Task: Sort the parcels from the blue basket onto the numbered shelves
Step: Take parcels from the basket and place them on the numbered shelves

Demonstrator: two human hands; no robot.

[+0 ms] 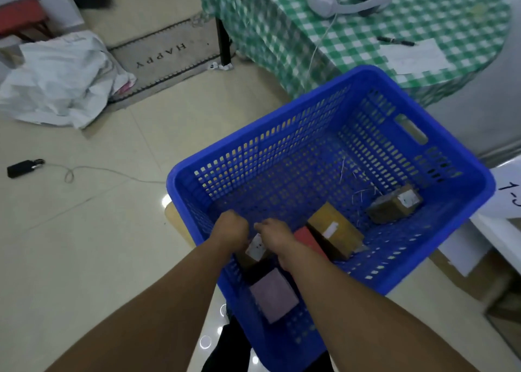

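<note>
My left hand (229, 230) and right hand (275, 236) flank a small brown parcel (255, 249) in the near-left corner of the blue basket (282, 120). Their fingers are hidden, so I cannot tell whether either grips it; on a loose hold, I judge it could drop onto the dark box (273, 298) beside it. Rightwards lie a red parcel (306, 237), a yellow-brown carton (334, 236) and a darker carton (394, 206), with the basket wall between them and the shelf label (510, 194).

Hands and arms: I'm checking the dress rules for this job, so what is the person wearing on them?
Nothing that shows. The left hand and right hand have no gloves, both forearms are bare to the picture's edge, no sleeve in view, and no watch or band on either wrist.
</note>
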